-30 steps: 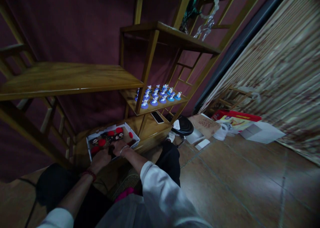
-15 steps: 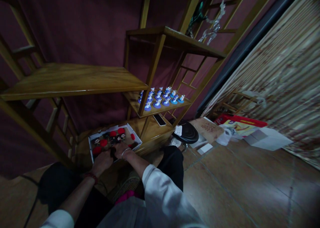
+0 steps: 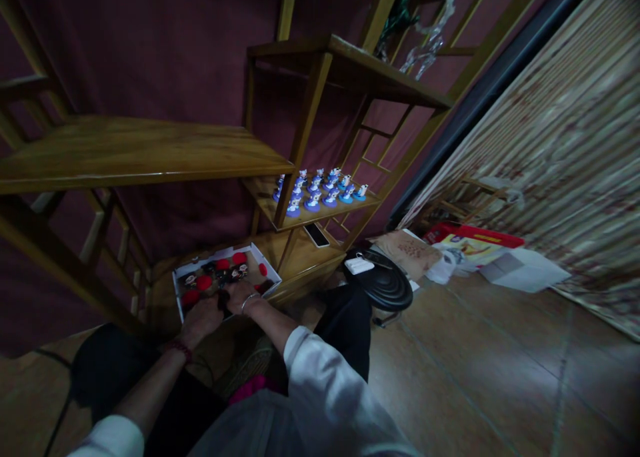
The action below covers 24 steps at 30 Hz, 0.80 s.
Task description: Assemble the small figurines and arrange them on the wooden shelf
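A shallow white box (image 3: 273, 285) sits on the low wooden shelf, holding several small dark figurines with red round parts (image 3: 204, 283). My left hand (image 3: 201, 319), with a red bracelet at its wrist, reaches over the near edge of the box. Beside it my right hand (image 3: 242, 297), wearing a silver bracelet, is inside the near part of the box. Both hands meet at a small dark object (image 3: 223, 301) between them, too dim to make out. The fingers are bent and partly hidden.
Several purple and blue figurines (image 3: 331, 197) stand on the shelf above right. A phone (image 3: 317, 235) lies on the low shelf. A black round stool (image 3: 383, 283) bears a white item. Bags, a red box (image 3: 490, 235) and a white box (image 3: 525, 271) are on the floor.
The view has shifted slightly, and more of the black stool shows at the right. Both hands remain together at the near side of the box, with little visible movement.
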{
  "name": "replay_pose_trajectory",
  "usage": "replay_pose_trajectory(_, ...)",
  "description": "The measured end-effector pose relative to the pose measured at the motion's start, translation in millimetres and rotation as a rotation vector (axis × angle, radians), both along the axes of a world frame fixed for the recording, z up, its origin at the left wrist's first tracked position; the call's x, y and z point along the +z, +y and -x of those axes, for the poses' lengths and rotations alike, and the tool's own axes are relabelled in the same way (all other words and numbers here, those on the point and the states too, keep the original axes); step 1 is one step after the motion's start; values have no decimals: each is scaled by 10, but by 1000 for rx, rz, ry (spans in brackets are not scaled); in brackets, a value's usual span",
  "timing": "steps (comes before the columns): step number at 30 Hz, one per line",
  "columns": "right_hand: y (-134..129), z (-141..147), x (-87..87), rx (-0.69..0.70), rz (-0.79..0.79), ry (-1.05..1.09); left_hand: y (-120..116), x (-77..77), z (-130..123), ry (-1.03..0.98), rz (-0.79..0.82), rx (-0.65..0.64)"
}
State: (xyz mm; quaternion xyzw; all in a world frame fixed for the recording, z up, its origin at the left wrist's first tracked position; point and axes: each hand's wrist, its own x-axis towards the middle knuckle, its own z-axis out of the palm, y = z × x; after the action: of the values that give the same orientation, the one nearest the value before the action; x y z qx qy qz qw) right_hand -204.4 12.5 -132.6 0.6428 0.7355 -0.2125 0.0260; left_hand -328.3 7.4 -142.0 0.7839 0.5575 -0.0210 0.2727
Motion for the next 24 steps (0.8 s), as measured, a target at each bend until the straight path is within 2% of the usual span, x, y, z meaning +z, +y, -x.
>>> replay_pose_trajectory(8,4,-29,-55,73,-10,27,-30,40,-7,11,-3,-24)
replay_pose_trajectory(19,3,-27,-78,96,-8,-5,27,-137,17,29,-23,-61)
replay_pose_trajectory(24,-44,-19,-29,70,12,13,-7,-100,6,2,-54,-86)
